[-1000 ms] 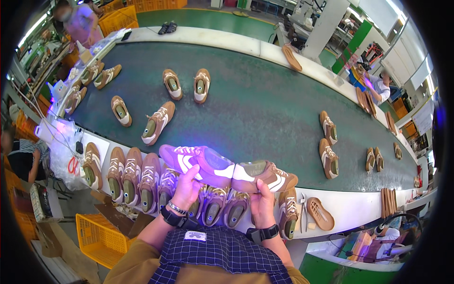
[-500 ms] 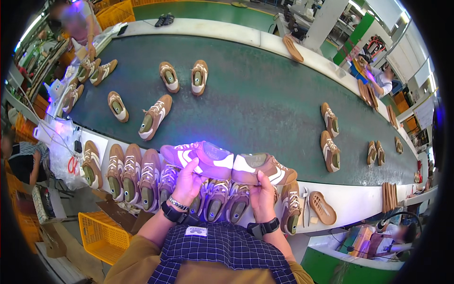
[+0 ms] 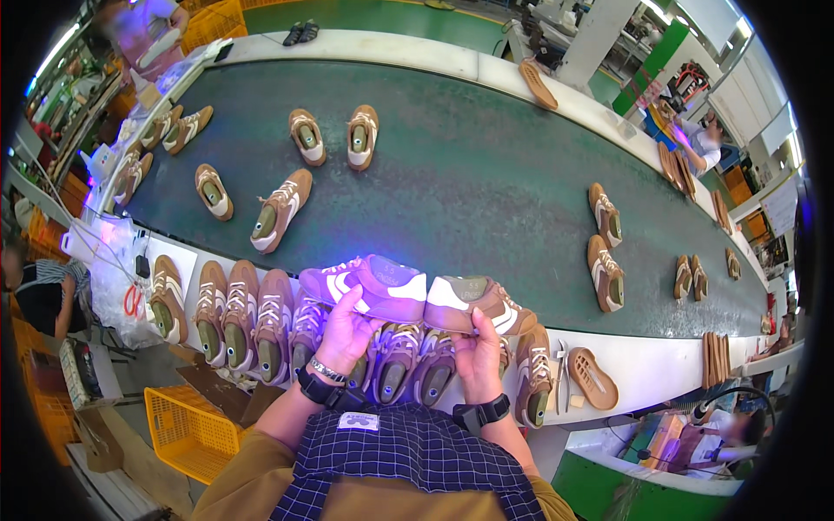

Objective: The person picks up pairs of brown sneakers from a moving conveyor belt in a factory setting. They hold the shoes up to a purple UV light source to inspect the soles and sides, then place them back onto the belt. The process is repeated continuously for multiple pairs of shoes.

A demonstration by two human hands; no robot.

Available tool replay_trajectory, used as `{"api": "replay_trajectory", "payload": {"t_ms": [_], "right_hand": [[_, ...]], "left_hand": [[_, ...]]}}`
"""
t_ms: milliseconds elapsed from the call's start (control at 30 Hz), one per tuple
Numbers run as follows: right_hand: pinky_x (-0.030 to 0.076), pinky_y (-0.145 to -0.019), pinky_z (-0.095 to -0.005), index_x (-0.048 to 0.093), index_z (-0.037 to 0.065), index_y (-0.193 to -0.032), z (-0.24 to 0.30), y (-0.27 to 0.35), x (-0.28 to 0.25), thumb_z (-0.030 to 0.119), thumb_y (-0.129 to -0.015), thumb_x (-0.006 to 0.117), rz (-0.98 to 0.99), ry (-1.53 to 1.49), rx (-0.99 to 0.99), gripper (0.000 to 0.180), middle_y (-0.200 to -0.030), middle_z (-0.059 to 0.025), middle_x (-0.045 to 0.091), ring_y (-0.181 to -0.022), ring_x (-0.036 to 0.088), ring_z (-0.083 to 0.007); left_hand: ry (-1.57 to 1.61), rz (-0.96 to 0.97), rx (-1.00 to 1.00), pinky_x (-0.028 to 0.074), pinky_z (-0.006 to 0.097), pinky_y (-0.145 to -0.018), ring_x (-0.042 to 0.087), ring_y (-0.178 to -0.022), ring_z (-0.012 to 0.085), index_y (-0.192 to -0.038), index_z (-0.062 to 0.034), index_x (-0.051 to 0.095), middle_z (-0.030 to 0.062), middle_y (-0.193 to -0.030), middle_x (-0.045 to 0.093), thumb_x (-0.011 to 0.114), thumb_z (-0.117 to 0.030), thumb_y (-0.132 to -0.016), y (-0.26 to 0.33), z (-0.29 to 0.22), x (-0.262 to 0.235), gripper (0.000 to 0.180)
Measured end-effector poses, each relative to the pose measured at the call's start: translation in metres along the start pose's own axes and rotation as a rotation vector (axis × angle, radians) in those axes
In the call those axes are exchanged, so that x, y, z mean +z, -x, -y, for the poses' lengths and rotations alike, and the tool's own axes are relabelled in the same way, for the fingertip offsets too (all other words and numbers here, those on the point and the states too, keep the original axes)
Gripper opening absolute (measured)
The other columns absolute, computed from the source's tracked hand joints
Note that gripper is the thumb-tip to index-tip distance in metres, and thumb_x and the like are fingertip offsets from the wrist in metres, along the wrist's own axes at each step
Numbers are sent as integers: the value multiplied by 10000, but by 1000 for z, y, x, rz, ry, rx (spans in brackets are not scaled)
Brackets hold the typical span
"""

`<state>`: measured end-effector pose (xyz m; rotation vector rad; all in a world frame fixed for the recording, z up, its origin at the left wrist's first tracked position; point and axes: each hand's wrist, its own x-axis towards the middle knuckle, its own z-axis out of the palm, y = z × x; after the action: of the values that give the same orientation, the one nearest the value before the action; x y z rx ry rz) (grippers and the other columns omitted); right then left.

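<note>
My left hand (image 3: 346,334) grips a brown sneaker (image 3: 395,308) with a white side stripe by its near side, its toe pointing left. With its toe to the right, a matching brown sneaker (image 3: 452,314) is held by my right hand (image 3: 478,358), thumb on the near side. The two heels meet, or nearly so, in the middle, and both insoles face up toward me. Purple light falls mostly on the left one. Beneath my hands a row of laced brown sneakers (image 3: 274,317) stands on the white ledge, partly hidden by my hands and the held pair.
Several sneakers (image 3: 283,210) rest on the green belt (image 3: 452,174). Right of the row lie a metal tool (image 3: 563,378) and a tan sole (image 3: 594,380). A yellow crate (image 3: 187,430) sits lower left, near red scissors (image 3: 132,300). Co-workers (image 3: 148,39) stand across the belt.
The held pair has tilted slightly, showing more of the insoles. Sneakers on the belt have shifted slightly in view. The co-worker at far left has lifted a hand with something pale.
</note>
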<state>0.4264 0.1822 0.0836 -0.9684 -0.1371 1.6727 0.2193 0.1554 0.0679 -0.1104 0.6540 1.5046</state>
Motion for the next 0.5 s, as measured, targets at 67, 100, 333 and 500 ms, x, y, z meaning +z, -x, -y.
{"api": "replay_trajectory", "payload": {"t_ms": [67, 100, 333, 500], "right_hand": [[471, -943, -393, 519, 35, -1150, -1, 0, -1, 110, -815, 640, 5, -8, -4, 364, -1110, -86, 587, -1045, 563, -211], [473, -942, -392, 519, 34, -1149, -1, 1, 0, 108, -814, 641, 7, -11, -6, 364, -1109, -86, 587, -1044, 564, -212], [475, -938, -388, 520, 33, -1144, 0, 2, -1, 103, -816, 637, 15, -19, -11, 355, -1108, -86, 584, -1035, 565, -214], [480, -927, -381, 522, 35, -1138, -2, 2, -3, 104, -821, 631, 1, -22, -13, 342, -1100, -80, 585, -1031, 563, -207]], "left_hand": [[1, -2, 1, 479, 443, -916, 550, -1087, 253, -1210, -59, 478, 103, -1164, 568, 561, -201, -885, 0, 0, -1, 365], [4, -3, -1, 479, 443, -917, 552, -1085, 253, -1209, -59, 479, 102, -1164, 569, 561, -200, -885, 0, 1, -1, 363], [-11, -22, -9, 474, 435, -915, 556, -1079, 245, -1207, -71, 487, 93, -1161, 573, 570, -214, -879, 1, 2, -4, 367], [-30, -14, -6, 458, 439, -928, 541, -1097, 243, -1213, -73, 483, 91, -1171, 568, 563, -216, -880, 2, 3, 0, 371]]}}
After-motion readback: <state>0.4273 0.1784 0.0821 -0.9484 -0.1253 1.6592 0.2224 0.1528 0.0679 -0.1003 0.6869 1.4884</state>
